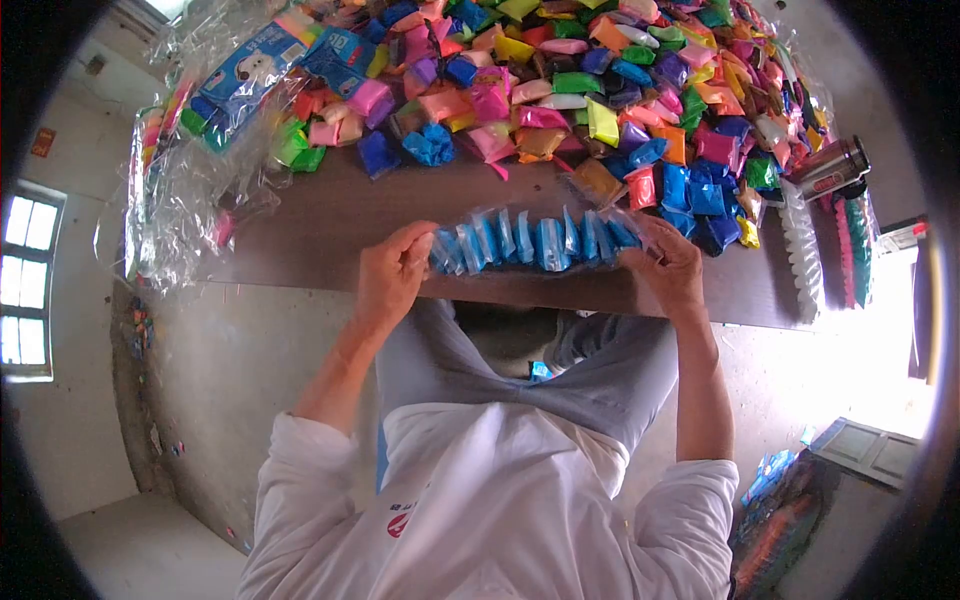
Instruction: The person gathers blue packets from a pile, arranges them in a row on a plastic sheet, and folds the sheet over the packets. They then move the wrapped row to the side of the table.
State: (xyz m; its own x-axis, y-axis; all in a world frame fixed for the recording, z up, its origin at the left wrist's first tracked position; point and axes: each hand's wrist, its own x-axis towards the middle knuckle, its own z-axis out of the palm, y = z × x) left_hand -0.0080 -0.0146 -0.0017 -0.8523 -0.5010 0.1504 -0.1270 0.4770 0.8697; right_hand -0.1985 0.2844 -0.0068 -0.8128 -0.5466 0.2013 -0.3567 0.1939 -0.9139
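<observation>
Between my two hands, at the front edge of the table, stretches a row of small blue packets (550, 244) standing on edge side by side, with clear plastic around them. My left hand (395, 268) is closed on the left end of the row. Fingers of my right hand (668, 266) grip the right end, where some clear plastic shows near the thumb. Just beyond lies a big heap of small colourful packets (560, 85), with a group of blue packets (690, 190) close to my right hand.
The brown table (330, 215) ends just above my lap. Crumpled clear plastic bags (180, 220) and a blue printed package (255, 70) lie on the left. At right are a metal can-shaped container (832, 168), a ridged clear plastic tray (800, 250) and a tray with green and pink contents (855, 250).
</observation>
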